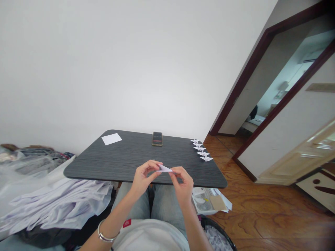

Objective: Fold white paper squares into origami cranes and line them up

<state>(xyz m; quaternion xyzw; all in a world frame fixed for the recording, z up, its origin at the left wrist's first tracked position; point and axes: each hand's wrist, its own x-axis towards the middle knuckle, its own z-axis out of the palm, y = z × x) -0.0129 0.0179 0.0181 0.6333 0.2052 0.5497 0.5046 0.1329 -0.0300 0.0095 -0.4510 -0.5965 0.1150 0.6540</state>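
Both my hands hold a small folded white paper piece [164, 169] just above the near edge of the dark grey table [117, 160]. My left hand [142, 177] pinches its left end, with a silver bracelet on that wrist. My right hand [181, 183] pinches its right end. Several finished white paper cranes [201, 150] stand in a row along the table's right edge. A flat white paper square [111, 138] lies at the far left corner.
A phone [157, 138] stands upright at the table's far edge by the white wall. White clothes [52, 202] pile up at left. Papers [209, 202] and a dark bin [220, 237] are below the table at right. An open doorway [274, 104] is at right.
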